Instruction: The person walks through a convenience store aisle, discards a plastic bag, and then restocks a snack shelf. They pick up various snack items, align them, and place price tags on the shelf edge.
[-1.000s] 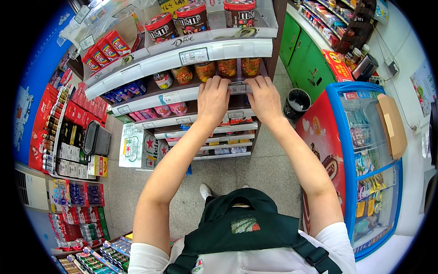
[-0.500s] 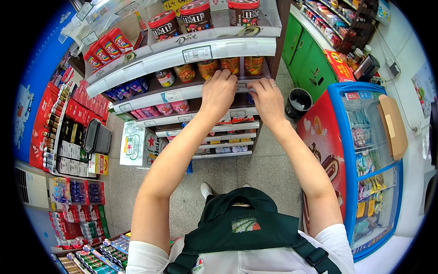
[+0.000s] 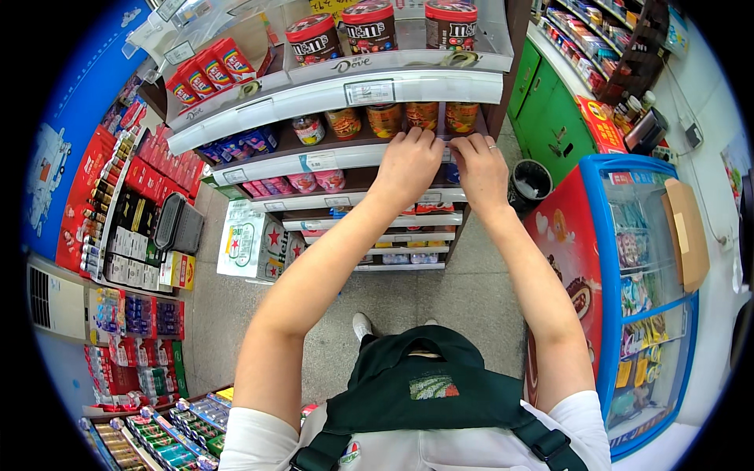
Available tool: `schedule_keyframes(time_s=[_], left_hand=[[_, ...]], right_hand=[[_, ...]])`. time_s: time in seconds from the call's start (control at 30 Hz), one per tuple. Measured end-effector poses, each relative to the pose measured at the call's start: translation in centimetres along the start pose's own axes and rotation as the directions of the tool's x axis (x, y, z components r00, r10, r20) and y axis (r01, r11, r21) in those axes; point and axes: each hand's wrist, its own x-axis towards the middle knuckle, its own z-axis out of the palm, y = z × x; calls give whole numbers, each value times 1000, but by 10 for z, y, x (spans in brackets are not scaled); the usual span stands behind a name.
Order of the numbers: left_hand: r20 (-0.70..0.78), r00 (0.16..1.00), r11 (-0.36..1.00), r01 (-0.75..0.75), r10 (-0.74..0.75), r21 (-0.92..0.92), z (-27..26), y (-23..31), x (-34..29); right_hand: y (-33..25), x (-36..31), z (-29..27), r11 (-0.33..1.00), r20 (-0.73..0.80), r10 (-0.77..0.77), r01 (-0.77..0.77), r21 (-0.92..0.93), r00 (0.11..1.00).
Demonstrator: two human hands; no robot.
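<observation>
Both hands are at the right end of a white price strip [image 3: 360, 157] along a shelf edge. My left hand [image 3: 408, 163] has its fingers bent over the strip, with the knuckles up. Close beside it, my right hand [image 3: 481, 169], with a ring on one finger, has thumb and forefinger drawn together at the same edge. Whatever the fingertips hold is hidden. Just behind the hands stand several golden-orange jars [image 3: 385, 121], with a smaller light-coloured jar [image 3: 309, 129] farther left. Pink packs [image 3: 330, 181] sit on the tier below.
Red-lidded brown tubs [image 3: 369, 28] and red packets [image 3: 233, 59] fill the upper shelf. A blue-rimmed freezer [image 3: 593, 235] stands to the right, near a black bin [image 3: 531, 182] and green cabinets [image 3: 559, 118]. A white carton [image 3: 242, 241] is on the floor at left.
The view has shifted, so the shelf sits farther right in the picture. My hands remain at the same shelf edge, with only slight changes in the fingers.
</observation>
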Motion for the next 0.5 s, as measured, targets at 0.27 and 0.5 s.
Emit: schedule_keyframes(time_s=[0.27, 0.5], left_hand=[[-176, 918, 888, 273, -355, -369, -26, -19, -58], [-281, 719, 772, 579, -635, -264, -37, -91, -125]], right_hand=[[0, -5, -2, 1000, 38, 11, -11, 2, 999], [-41, 5, -5, 987, 125, -90, 71, 147, 988]])
